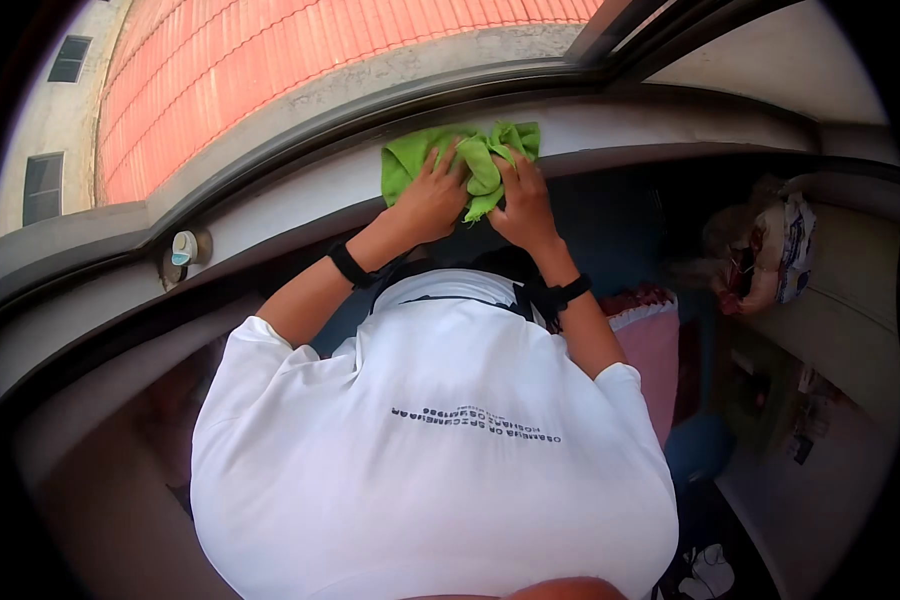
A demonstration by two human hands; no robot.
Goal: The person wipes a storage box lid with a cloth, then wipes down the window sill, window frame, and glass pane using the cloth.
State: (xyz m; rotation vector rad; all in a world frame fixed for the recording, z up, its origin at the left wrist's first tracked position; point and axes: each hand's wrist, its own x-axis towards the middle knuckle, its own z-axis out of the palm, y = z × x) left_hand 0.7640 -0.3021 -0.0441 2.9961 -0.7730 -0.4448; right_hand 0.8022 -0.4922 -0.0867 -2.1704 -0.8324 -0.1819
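A bright green cloth (405, 165) lies partly spread and partly bunched on the white window sill (300, 206). My left hand (432, 205) is on the cloth's left part, its fingers bent into the fabric. Just to its right, my right hand (526, 205) grips the bunched part, fingers over the folds. One corner of the cloth hangs down between both hands, over the sill's near edge. Dark bands circle both wrists.
A dark window frame (370, 122) runs along the sill's far side, with a red corrugated roof (270, 70) outside. On the sill at left sits a small round white-topped object (185, 248). Pink fabric (652, 350) hangs at right, below a cluttered bag (785, 250).
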